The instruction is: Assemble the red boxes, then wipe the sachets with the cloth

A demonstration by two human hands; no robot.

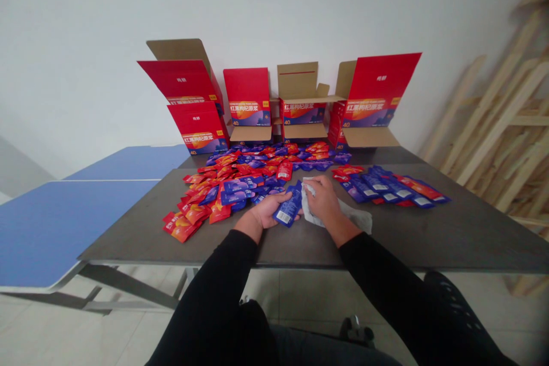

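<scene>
My left hand [266,211] is closed on a blue spouted pouch [289,206], its barcode side facing up, just above the table's near middle. Beside it, my right hand [321,197] grips a white cloth [309,211] close to the pouch's right edge. Part of the cloth trails to the right on the tabletop. A big loose pile of red pouches [195,211] and blue pouches [240,186] spreads to the left and behind my hands. On the right, several blue pouches [377,183] lie overlapping in a flatter group with some red ones [422,187].
Open red cartons stand along the back by the wall, including a left carton [199,126], a middle carton [249,106] and a right carton [373,100]. A blue table [86,211] adjoins the grey table [137,243] at left. Wooden frames [514,120] lean at the right.
</scene>
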